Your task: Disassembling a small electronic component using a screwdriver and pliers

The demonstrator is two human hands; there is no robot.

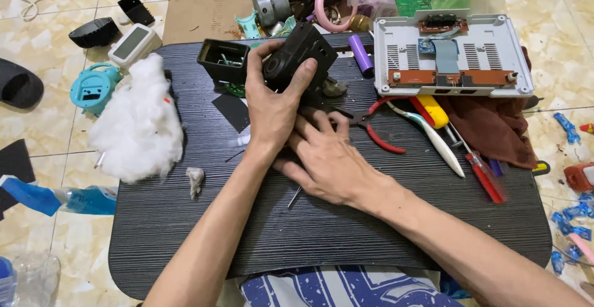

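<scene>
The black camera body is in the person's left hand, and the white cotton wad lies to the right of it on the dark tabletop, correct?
Not quite. The head view shows the white cotton wad lying left of the black camera body, not right. The left hand does hold it, over the dark tabletop.

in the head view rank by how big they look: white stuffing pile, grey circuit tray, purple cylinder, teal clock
1. grey circuit tray
2. white stuffing pile, close behind the tray
3. teal clock
4. purple cylinder
</scene>
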